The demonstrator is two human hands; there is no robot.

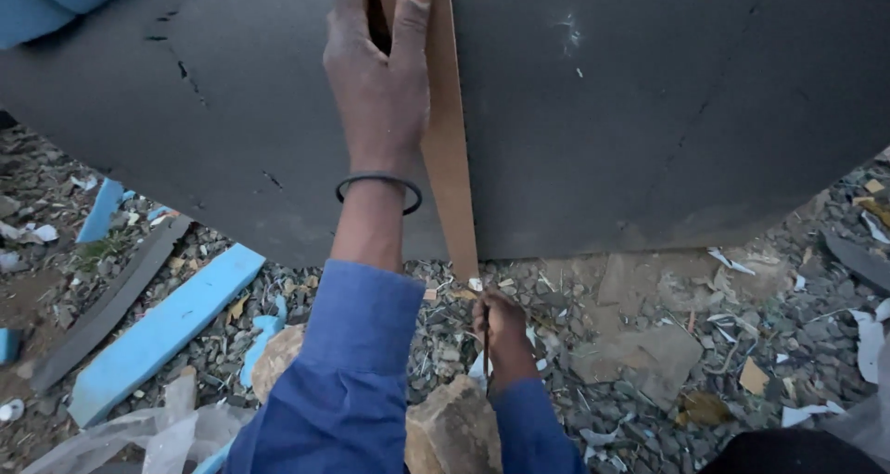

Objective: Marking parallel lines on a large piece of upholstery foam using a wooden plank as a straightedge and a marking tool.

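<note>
My left hand (pixel 380 75) presses flat on a long brown cardboard strip (pixel 448 149) that lies on a large dark grey foam sheet (pixel 649 112). A black band circles that wrist, and the sleeve is blue. My right hand (pixel 501 330) sits at the sheet's near edge, at the lower end of the strip, closed around a thin dark blade or tool (pixel 486 349) that points downward. The tool's tip is hard to make out against the gravel.
The ground is gravel strewn with scraps. A long blue foam strip (pixel 167 330) and a grey strip (pixel 111 302) lie at left. Two rocks (pixel 452 428) sit near my arms. Clear plastic (pixel 148 432) lies bottom left, and white scraps (pixel 867 344) lie at right.
</note>
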